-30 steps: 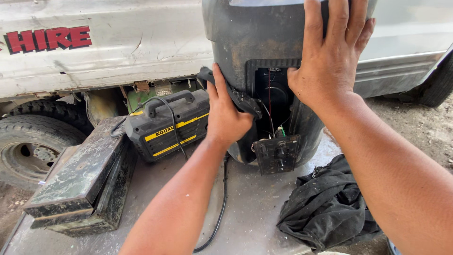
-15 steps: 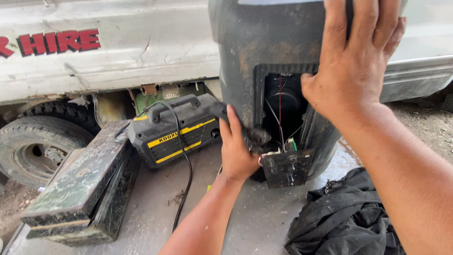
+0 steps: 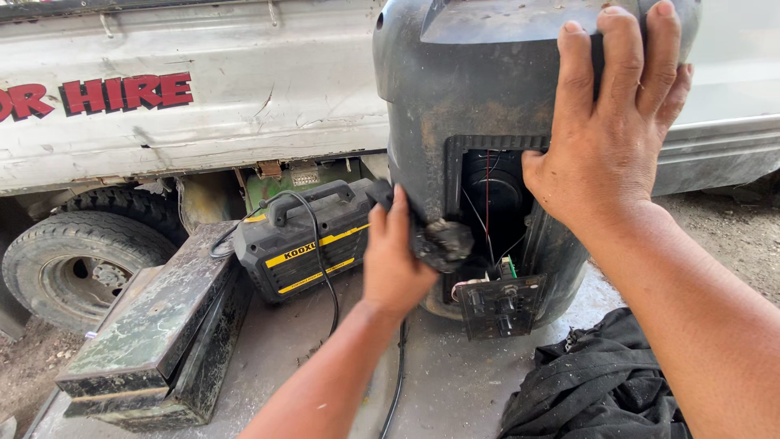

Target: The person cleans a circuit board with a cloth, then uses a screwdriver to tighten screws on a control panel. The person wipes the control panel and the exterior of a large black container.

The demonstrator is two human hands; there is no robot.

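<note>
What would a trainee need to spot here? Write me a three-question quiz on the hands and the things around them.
1. True or false: the right hand lies flat on the upper part of the dark plastic housing.
2. What does the left hand grip? A) a black corded tool B) a tyre C) a cloth
3. Name the thing that lies on the ground at lower right, below the right forearm.

Key
1. True.
2. A. Its tip sits at the edge of the housing's open rear cavity, where thin wires show.
3. A crumpled black cloth. At left stand a black and yellow case and a worn metal box.
</note>
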